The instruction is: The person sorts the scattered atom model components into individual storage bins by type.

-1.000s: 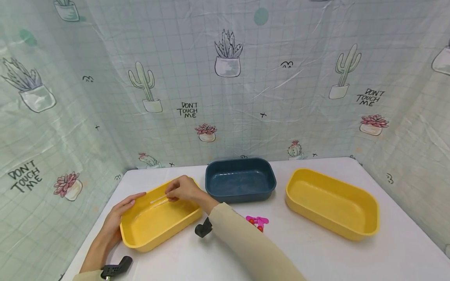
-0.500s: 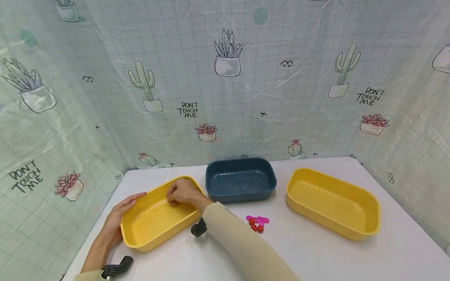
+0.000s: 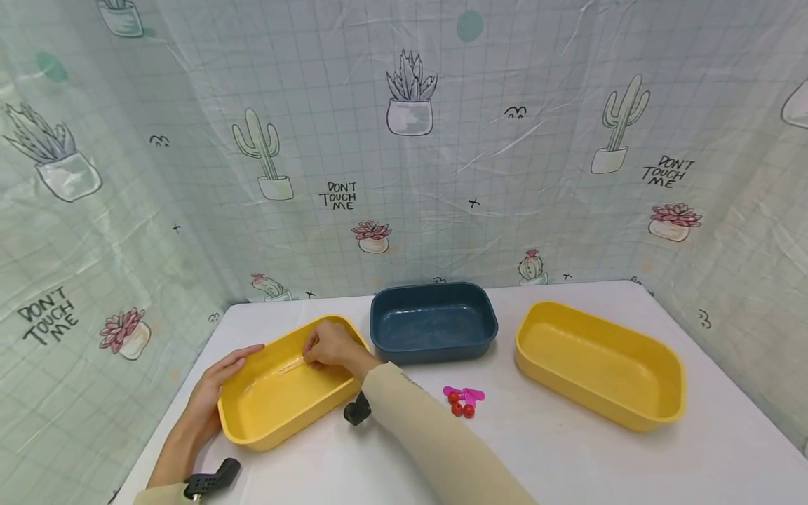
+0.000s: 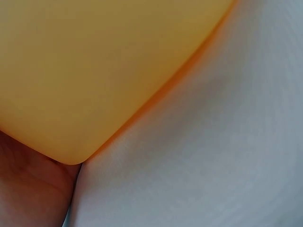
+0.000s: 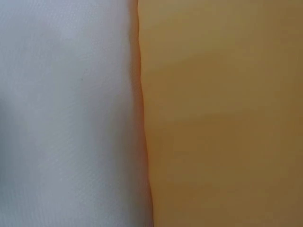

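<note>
At the left of the table in the head view stands a yellow tray (image 3: 278, 403). My left hand (image 3: 207, 394) rests against its left end, with straight fingers along the rim. My right hand (image 3: 330, 346) reaches inside the tray near its far wall. Its fingertips, partly hidden, pinch the end of a thin whitish stick (image 3: 290, 367) low over the tray floor; its exact kind is too small to tell. The left wrist view shows the tray's outer wall (image 4: 94, 71) and part of the palm; the right wrist view shows only yellow tray wall (image 5: 222, 118) and white tabletop.
A dark blue tray (image 3: 432, 355) stands at the back middle, close to the yellow one. Another yellow tray (image 3: 593, 396) is at the right. Small pink pieces (image 3: 473, 395) and red beads (image 3: 468, 411) lie on the tabletop between. A patterned curtain (image 3: 442, 168) encloses the table.
My right hand has dipped a little, bringing the stick lower in the tray. My sleeve has shifted left, uncovering more red beads. My left hand has stayed at the tray's end.
</note>
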Action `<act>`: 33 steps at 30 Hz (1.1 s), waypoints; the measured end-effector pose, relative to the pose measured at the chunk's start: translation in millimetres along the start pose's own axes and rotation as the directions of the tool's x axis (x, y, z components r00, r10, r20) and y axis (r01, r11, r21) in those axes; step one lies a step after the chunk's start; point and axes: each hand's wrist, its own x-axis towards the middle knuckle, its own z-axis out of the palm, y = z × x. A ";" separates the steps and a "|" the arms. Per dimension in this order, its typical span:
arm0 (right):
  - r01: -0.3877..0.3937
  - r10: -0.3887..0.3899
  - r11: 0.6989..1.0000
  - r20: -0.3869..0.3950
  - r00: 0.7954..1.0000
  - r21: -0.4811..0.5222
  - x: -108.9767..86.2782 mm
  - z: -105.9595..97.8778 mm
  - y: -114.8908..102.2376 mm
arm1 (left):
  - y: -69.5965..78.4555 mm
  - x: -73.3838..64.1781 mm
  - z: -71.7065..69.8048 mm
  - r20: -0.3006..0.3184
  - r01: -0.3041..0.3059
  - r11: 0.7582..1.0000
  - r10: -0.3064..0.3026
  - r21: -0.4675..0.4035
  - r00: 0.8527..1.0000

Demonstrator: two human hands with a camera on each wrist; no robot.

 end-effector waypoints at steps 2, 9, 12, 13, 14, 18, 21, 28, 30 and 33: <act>0.001 -0.001 1.000 -0.002 1.000 -0.011 0.6 0.5 0.2 | 0.8 -0.4 0.0 0.000 0.003 1.000 -0.003 -0.004 1.000; 0.032 -0.033 0.995 -0.012 0.999 -0.090 2.0 -0.5 2.8 | 2.3 -1.5 1.1 -0.001 0.006 1.000 -0.006 -0.009 1.000; 0.038 -0.039 0.994 -0.016 0.999 -0.102 1.3 -0.8 3.2 | 2.2 -1.9 1.3 -0.005 0.012 1.000 -0.012 -0.008 1.000; 0.038 -0.040 0.994 -0.017 0.999 -0.105 1.0 -0.8 3.2 | 2.2 -2.0 1.4 -0.007 0.014 1.000 -0.015 -0.008 1.000; 0.037 -0.039 0.994 -0.017 0.999 -0.108 0.8 -0.7 3.2 | 2.3 -2.0 1.4 -0.007 0.017 1.000 -0.017 -0.008 1.000; 0.039 -0.042 0.992 -0.021 0.999 -0.124 1.0 -0.8 3.0 | 2.7 -2.2 1.5 -0.010 0.017 1.000 -0.017 -0.009 1.000; 0.046 -0.049 0.990 -0.017 0.999 -0.136 1.7 -1.1 3.9 | 2.7 -2.5 1.7 -0.009 0.013 1.000 -0.013 -0.010 1.000; 0.042 -0.043 0.990 -0.010 0.999 -0.136 3.0 -1.7 4.9 | 2.9 -2.6 2.2 -0.005 0.000 1.000 0.000 -0.011 1.000; 0.032 -0.033 0.992 -0.007 0.999 -0.122 2.5 -1.7 4.3 | 2.8 -2.8 2.1 -0.001 -0.003 1.000 0.003 -0.015 1.000; 0.015 -0.015 0.995 -0.001 1.000 -0.099 1.4 -2.3 3.4 | 2.8 -3.1 1.8 0.000 -0.005 1.000 0.005 -0.020 1.000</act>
